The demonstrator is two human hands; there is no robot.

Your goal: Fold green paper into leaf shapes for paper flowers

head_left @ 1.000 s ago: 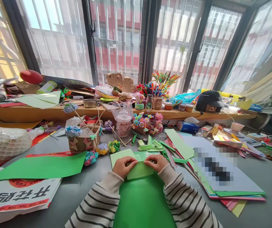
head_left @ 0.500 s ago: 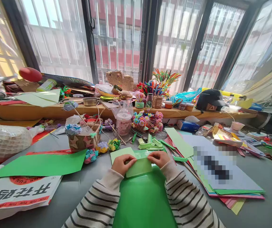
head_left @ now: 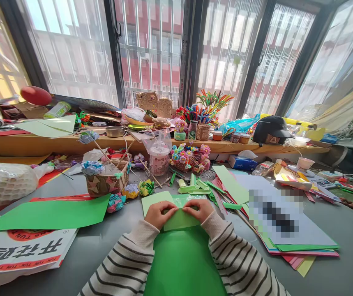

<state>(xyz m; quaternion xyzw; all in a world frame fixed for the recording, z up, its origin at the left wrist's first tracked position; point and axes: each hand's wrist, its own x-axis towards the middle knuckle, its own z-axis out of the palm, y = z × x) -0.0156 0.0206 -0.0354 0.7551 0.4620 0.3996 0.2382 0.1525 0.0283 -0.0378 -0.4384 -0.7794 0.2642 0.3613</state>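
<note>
A small piece of light green paper is pinched along its top edge by both hands. My left hand has thumb and index finger closed on its left part. Close beside it, my right hand pinches the same edge, the two thumbs nearly meeting. Below lies a larger bright green sheet that reaches the front of the table. Behind my left hand lies another pale green sheet, and a clear plastic wrapper shows behind the fingers.
Folded green paper strips lie beyond my right hand. A stack of coloured paper is at the right. On the left are a green sheet, a printed bag and a basket with paper flowers. A lidded cup stands behind.
My right hand has moved left along the paper's top edge, closer to my left hand. The left hand stays nearly in place, still pinching. The view has shifted slightly.
</note>
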